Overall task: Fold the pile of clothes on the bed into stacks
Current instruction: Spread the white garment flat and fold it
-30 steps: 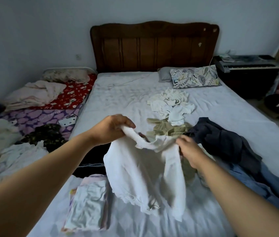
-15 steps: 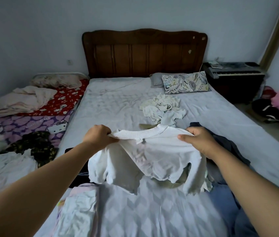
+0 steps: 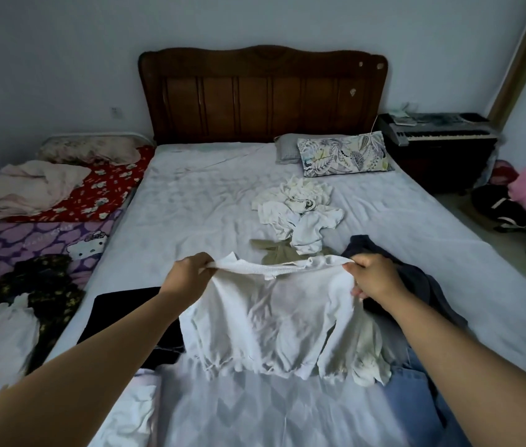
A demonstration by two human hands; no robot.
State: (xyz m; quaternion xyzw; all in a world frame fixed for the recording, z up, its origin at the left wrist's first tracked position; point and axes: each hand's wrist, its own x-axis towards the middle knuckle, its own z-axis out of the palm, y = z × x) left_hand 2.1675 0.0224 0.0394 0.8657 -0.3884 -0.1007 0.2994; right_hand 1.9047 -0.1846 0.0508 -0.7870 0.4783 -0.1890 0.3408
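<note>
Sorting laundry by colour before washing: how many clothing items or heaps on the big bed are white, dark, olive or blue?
White: 3, the top both hands hold, the heap, the folded stack
Dark: 2, the black piece, the navy garment
Olive: 1, the garment
Blue: 1, the jeans
Total: 7

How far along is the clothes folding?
Early. Done: one folded stack at the bed's near left edge. In hand: a white top, stretched between left hand and right hand. Left: white heap, olive garment, dark clothes, jeans.
</note>
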